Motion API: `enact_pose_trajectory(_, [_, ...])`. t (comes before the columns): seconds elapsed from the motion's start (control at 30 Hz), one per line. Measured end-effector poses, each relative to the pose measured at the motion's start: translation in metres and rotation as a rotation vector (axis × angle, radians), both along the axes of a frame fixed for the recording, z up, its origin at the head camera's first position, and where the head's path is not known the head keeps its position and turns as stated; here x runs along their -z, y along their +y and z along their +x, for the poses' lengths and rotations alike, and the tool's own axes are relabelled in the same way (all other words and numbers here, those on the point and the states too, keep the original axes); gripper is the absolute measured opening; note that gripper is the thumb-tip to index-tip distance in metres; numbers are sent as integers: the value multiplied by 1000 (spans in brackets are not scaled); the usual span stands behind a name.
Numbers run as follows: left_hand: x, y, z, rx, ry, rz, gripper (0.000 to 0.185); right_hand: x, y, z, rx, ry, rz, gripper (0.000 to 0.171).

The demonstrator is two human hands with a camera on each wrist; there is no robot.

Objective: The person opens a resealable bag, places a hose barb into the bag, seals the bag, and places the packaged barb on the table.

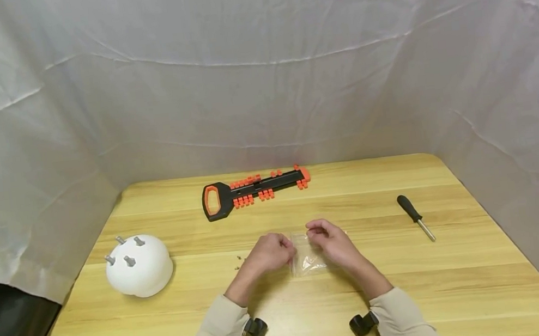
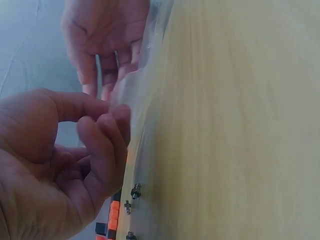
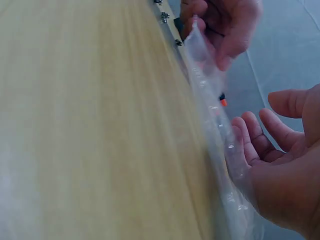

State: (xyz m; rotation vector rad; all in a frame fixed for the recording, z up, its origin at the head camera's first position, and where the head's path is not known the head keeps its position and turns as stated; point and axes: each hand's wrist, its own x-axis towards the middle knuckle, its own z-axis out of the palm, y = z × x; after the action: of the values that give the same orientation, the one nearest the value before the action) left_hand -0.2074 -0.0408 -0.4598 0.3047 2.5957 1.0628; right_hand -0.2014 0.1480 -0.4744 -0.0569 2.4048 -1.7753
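Observation:
A clear plastic bag lies between the two hands at the middle of the table. My left hand pinches the bag's edge between thumb and fingers, as the left wrist view shows with the hand at the corner of the film. Against the bag's other side is my right hand; in the right wrist view its fingers are loosely bent, the thumb apart from them, gripping nothing. Several small metal screw-like parts lie on the table beside the left hand.
To the left sits a white rounded body with several grey pegs on top. A black tool with an orange-lined handle and orange blocks lies at the back. A black-handled screwdriver lies on the right. Pale fabric walls surround the wooden table.

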Motion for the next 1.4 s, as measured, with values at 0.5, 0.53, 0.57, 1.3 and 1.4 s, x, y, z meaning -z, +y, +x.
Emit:
enact_pose_trajectory(0.5, [-3, 13, -3, -46, -78, 260, 12, 10, 3, -1, 15, -17, -37, 28])
enact_pose_trajectory(0.53, [-4, 14, -3, -49, -80, 267, 12, 10, 3, -1, 12, -12, -32, 28])
enact_pose_trajectory(0.57, [-4, 14, -3, -52, -86, 278, 11, 11, 3, 0, 11, -5, -25, 29])
enact_pose_trajectory(1.3, [-1, 33, -4, -37, -201, 455, 22, 13, 5, 0, 46, -44, -112, 23])
enact_pose_trajectory(1.4, [1, 36, -4, -45, -208, 470, 23, 14, 5, 1, 56, -38, -101, 18])
